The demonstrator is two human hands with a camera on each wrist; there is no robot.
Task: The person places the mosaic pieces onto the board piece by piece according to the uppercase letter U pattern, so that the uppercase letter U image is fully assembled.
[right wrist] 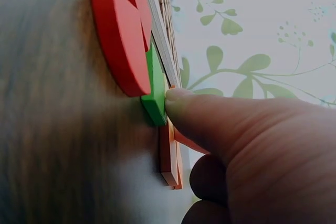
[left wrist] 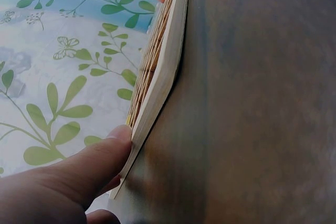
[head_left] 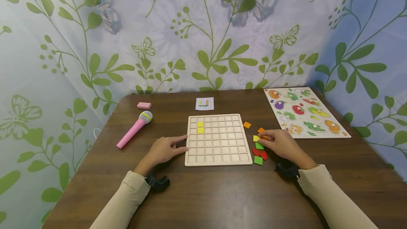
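Observation:
A square wooden grid board (head_left: pixel 186 156) lies on the table with two yellow tiles (head_left: pixel 200 130) one above the other in its upper left cells. My left hand (head_left: pixel 163 150) rests at the board's left edge, index finger and thumb stretched out to touch it; the left wrist view shows the thumb (left wrist: pixel 107 153) against the rim. Right of the board, my right hand (head_left: pixel 284 146) pinches a yellow tile (head_left: pixel 255 138) between thumb and index finger. Around it lie green tiles (head_left: pixel 258 160), red curved pieces (right wrist: pixel 118 40) and orange tiles (head_left: pixel 247 125).
Behind the board lies a small pattern card (head_left: pixel 205 104) with a coloured U shape. A pink toy microphone (head_left: pixel 133 130) and a pink block (head_left: pixel 144 105) are at the left. A vegetable puzzle board (head_left: pixel 305 112) lies at the back right, close beyond the right hand.

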